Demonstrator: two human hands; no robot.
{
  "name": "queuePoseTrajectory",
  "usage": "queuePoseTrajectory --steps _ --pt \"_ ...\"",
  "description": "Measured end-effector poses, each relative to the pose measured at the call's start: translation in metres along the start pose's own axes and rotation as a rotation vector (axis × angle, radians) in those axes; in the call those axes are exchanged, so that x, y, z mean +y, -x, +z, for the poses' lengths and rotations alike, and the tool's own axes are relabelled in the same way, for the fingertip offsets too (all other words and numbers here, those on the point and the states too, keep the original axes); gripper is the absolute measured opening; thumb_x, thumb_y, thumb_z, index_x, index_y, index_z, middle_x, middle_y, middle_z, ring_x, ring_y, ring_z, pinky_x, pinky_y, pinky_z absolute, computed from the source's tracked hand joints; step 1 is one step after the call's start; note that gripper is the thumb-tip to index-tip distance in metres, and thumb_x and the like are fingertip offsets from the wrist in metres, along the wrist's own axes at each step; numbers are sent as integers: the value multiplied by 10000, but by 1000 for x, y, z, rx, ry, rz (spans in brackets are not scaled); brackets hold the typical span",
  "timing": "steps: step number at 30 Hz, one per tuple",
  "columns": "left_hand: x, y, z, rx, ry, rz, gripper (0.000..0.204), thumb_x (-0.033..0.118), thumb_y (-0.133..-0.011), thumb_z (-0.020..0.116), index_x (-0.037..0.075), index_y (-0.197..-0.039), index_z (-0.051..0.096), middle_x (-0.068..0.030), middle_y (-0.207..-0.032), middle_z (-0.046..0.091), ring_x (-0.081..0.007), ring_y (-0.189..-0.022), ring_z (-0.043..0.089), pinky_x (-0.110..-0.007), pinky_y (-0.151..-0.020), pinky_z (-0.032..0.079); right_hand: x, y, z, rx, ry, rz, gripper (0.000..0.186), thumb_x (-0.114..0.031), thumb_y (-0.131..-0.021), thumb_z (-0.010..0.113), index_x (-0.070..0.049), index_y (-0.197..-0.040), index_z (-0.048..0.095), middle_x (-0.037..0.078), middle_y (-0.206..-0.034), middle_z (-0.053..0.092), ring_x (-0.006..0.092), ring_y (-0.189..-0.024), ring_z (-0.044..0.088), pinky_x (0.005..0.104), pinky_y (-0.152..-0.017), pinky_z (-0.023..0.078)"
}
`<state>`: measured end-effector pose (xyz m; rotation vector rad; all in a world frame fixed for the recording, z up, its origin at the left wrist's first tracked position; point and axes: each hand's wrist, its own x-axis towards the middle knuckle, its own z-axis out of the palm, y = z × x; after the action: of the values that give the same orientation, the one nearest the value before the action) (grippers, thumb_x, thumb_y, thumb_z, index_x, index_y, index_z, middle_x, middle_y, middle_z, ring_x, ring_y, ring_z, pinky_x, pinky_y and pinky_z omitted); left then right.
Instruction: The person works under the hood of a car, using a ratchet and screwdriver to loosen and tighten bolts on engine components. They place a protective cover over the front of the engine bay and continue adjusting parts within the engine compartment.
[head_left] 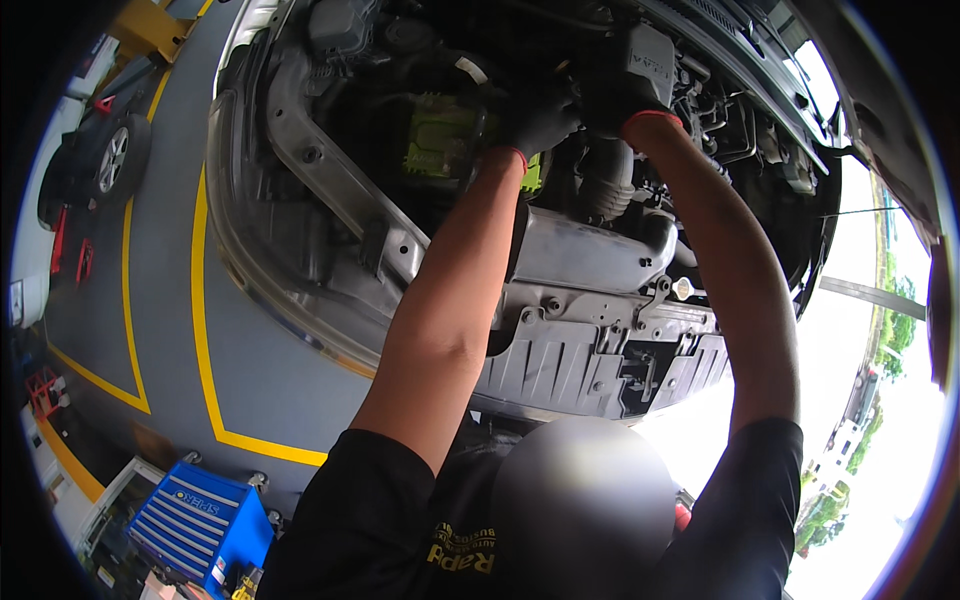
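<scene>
Both my arms reach into a car's engine bay. My left hand (540,115), in a black glove with a red cuff, is beside a bright green battery (440,140). Close to its right is my right hand (610,105), gloved the same way, just left of a grey engine cover (651,60) and above a ribbed air intake hose (605,182). The dark gloves blend into the dark parts behind them. Neither hand's fingers can be made out, nor whether they hold anything.
A grey plastic air duct (580,250) and the front panel (560,360) lie nearer to me. The raised hood (890,120) hangs at the right. On the left are a yellow-lined floor (160,300), a wheel (115,160) and a blue tool cabinet (195,525).
</scene>
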<state>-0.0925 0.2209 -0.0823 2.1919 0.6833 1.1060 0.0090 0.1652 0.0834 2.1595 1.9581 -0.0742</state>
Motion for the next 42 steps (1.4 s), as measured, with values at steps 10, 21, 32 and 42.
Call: queuePoseTrajectory --steps 10,21,32,42 --pt "11 3 -12 -38 21 -86 371 395 -920 796 25 -890 788 -189 -793 763 -392 -788 763 -519 -746 588 -4 -3 15 15 299 -65 275 -216 -1000 700 -90 -1216 815 179 -1141 807 347 -1101 793 516 -907 638" --pt "13 -6 -12 -196 -55 -148 404 356 -876 851 65 -1154 826 -191 -1082 828 -391 -1037 792 -501 -907 621 6 -14 39 155 133 44 317 -365 -1056 690 -131 -1239 803 167 -1115 816 380 -1039 796 550 -879 614" --pt "7 2 -14 -217 -16 -186 369 339 -924 774 40 -1133 824 -216 -1042 813 -416 -978 785 -530 -867 611 -10 -6 32 46 57 104 368 -361 -1012 734 -106 -1270 791 175 -1231 798 366 -1138 791 531 -886 630" --pt "9 -1 -11 -146 -4 -200 383 374 -897 808 38 -1080 834 -213 -952 810 -401 -928 792 -520 -846 612 -4 -7 28 -25 43 -42 353 -289 -980 746 -52 -1237 793 145 -1162 776 430 -1027 780 512 -883 633"
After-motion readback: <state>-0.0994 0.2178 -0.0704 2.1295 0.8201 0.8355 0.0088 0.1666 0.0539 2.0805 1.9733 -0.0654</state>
